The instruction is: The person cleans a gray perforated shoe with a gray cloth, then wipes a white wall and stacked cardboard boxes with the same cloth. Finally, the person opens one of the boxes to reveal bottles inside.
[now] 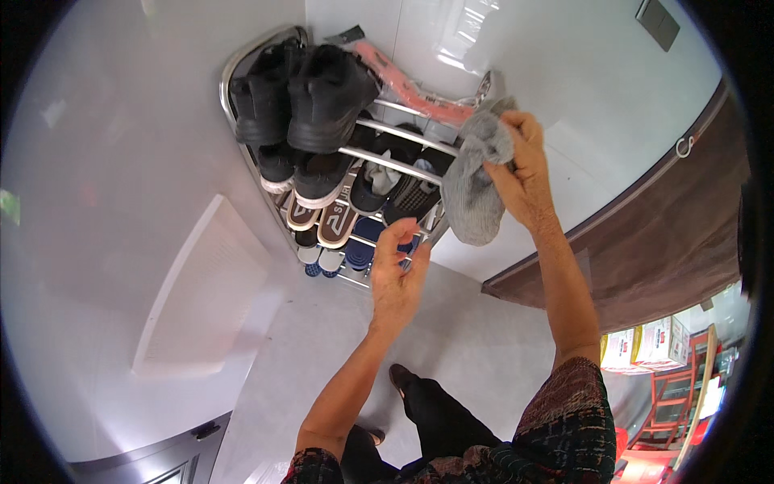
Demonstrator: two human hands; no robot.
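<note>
My right hand (528,173) is closed on the bunched upper part of a grey sock (472,202), which hangs in front of the right end of a metal shoe rack (226,93). Whether it is one sock or a pair, I cannot tell. Lower and to the left, my left hand (395,278) holds nothing, its fingers bent and thumb apart. Just beyond its fingertips is a dark shoe (413,198) on the rack. Beside that shoe stands another dark shoe (367,198) with pale grey cloth in its opening.
Black shoes (326,97) stand on the rack's top tier, near a plastic-wrapped coral-pink curved item (407,89). Brown-soled slippers (334,222) and blue footwear (360,252) fill lower tiers. A brown curtain (637,234) hangs right; cartons (661,343) and a red chair (669,399) stand beyond.
</note>
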